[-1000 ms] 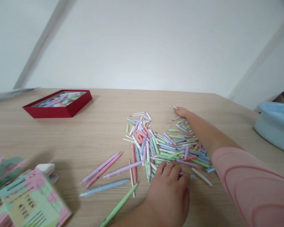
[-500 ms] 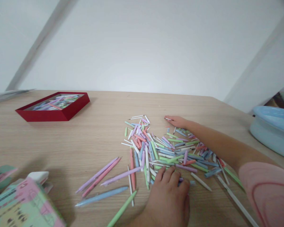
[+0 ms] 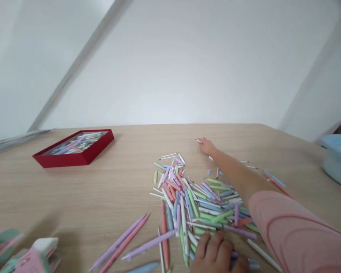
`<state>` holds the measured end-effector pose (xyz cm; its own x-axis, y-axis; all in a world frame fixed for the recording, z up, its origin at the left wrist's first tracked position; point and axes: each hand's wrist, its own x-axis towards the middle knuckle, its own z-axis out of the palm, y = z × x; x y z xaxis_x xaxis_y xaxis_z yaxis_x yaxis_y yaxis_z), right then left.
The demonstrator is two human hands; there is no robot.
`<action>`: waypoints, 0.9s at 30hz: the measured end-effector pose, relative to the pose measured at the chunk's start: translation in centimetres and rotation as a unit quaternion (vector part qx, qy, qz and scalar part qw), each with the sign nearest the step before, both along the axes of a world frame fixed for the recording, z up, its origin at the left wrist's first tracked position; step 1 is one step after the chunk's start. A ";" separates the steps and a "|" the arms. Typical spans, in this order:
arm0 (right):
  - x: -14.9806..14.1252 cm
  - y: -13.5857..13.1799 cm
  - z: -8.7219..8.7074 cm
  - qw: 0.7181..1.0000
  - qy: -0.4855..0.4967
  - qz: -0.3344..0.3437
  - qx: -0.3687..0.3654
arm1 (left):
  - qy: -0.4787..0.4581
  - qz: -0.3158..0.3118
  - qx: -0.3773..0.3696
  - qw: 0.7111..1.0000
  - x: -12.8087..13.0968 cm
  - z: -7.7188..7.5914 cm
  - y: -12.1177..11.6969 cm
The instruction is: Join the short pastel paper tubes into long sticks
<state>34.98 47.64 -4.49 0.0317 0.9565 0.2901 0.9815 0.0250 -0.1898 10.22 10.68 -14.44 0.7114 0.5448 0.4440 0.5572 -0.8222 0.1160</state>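
Note:
My left hand [image 3: 216,254] rests palm down on the near edge of a pile of pen parts [image 3: 184,201], its fingers slightly bent and apart. Purple and bluish pieces show beside its thumb; what lies beneath the palm is hidden. Beyond the pile, my right hand [image 3: 207,146] pinches a thin white pen refill [image 3: 198,140] with a dark tip, just over the table. The pile mixes white, green, blue, purple and coral barrels, caps and refills. My right forearm and pink sleeve cover its right side.
A red box [image 3: 74,161] full of similar pen parts stands at the far left. Whole pens, such as a purple pen [image 3: 119,240], lie left of the pile. Colourful packaging [image 3: 28,261] is at the lower left, a light-blue tub [image 3: 339,163] at the right edge.
The view has tilted up, so the table sits lower in the picture. My right hand has moved farther from the pile with the refill and lifted slightly. My left hand stays on the pile.

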 end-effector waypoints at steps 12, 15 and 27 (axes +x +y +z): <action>0.6 4.4 -1.0 0.991 0.042 0.098 -0.076 | -0.150 0.117 0.077 0.979 3.3 -4.1 -2.0; 0.7 2.1 -0.8 0.985 0.055 0.143 -0.082 | -0.202 0.045 0.141 0.968 1.3 -0.4 -1.4; -0.3 -8.6 -0.2 0.955 0.113 0.238 -0.135 | -0.021 -0.068 -0.175 0.982 -4.5 11.0 -2.2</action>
